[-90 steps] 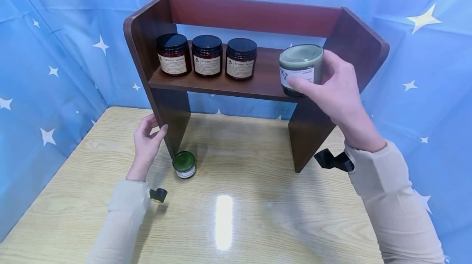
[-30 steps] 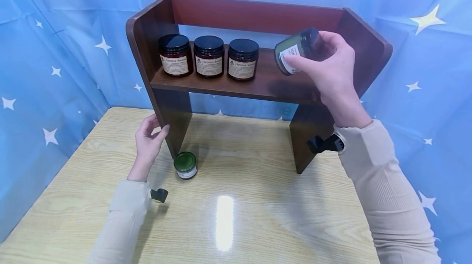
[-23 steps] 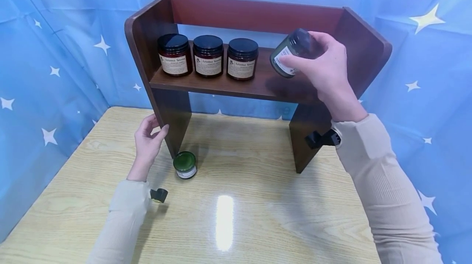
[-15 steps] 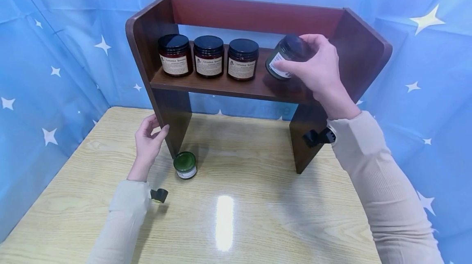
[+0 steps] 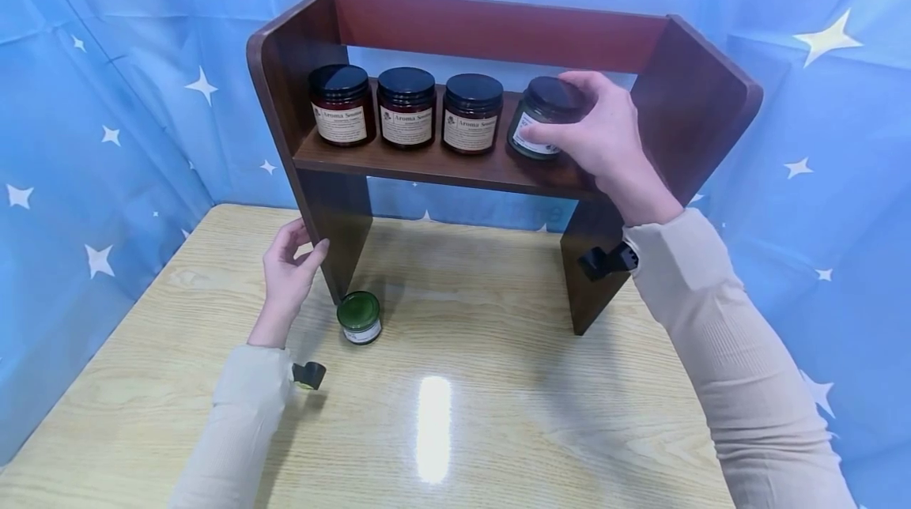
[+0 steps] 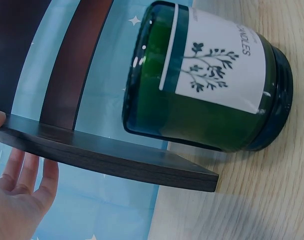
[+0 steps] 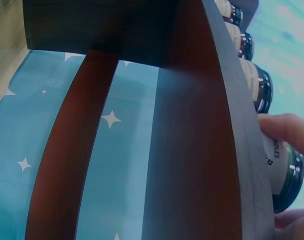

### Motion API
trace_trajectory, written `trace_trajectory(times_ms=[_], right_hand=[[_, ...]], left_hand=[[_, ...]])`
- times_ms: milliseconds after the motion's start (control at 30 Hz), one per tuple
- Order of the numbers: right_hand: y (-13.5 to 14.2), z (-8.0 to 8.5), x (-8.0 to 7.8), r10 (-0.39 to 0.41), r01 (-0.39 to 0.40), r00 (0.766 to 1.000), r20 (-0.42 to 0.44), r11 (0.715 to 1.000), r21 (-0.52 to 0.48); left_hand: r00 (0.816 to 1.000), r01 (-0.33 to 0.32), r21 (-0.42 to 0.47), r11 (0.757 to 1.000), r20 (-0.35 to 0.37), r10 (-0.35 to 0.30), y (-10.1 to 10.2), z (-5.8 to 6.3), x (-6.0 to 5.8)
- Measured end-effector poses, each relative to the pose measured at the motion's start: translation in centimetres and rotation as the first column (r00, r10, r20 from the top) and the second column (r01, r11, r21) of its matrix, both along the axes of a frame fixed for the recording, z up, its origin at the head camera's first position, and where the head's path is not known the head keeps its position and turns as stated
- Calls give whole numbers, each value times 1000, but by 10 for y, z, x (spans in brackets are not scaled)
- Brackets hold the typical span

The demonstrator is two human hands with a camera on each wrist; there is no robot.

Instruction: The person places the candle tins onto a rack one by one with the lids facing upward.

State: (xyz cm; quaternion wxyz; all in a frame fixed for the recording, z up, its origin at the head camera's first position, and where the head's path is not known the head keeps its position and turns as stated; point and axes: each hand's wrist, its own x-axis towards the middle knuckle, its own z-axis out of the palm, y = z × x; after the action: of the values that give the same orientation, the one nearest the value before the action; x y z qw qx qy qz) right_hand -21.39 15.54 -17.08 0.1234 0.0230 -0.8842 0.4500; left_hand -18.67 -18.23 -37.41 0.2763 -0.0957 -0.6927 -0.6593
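Note:
My right hand holds a green glass candle jar with a dark lid and white label. The jar stands upright at the shelf board, just right of three dark-lidded amber jars. The right wrist view shows the thumb on the side of this candle jar. My left hand grips the left side panel of the wooden shelf, thumb on one face and fingers on the other. Near that panel's foot, a second green candle jar rests upside down on the table, its lid against the surface.
The shelf's right side panel rises close beside my right hand. A red-brown back rail runs behind the jars. Under the shelf lies the pale wooden table, with a blue star-patterned curtain behind and at both sides.
My right hand has turned the green candle jar from bottom-up to lid-up, then brought it left and down to the shelf beside the amber jars. The left hand keeps its grip on the panel.

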Motion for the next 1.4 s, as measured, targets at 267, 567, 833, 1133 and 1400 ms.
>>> trace_trajectory(times_ms=[267, 567, 833, 1133, 1400], right_hand=[[-3, -1, -2, 4, -5, 1000, 20, 1000, 21], [-4, -2, -2, 2, -3, 1000, 21, 1000, 25], [-4, -5, 2, 10, -11, 1000, 17, 999, 31], [1, -8, 19, 13, -13, 1000, -12, 1000, -28], [2, -14, 37, -36, 36, 999, -37, 999, -11]], left_hand=[[1000, 3, 10, 1000, -8, -3, -6, -14, -11], [1000, 0, 3, 1000, -11, 0, -5, -13, -10], [1000, -4, 6, 1000, -9, 4, -7, -16, -12], [1000, -3, -4, 1000, -3, 3, -1, -2, -1], [1000, -6, -5, 1000, -7, 6, 0, -1, -1]])
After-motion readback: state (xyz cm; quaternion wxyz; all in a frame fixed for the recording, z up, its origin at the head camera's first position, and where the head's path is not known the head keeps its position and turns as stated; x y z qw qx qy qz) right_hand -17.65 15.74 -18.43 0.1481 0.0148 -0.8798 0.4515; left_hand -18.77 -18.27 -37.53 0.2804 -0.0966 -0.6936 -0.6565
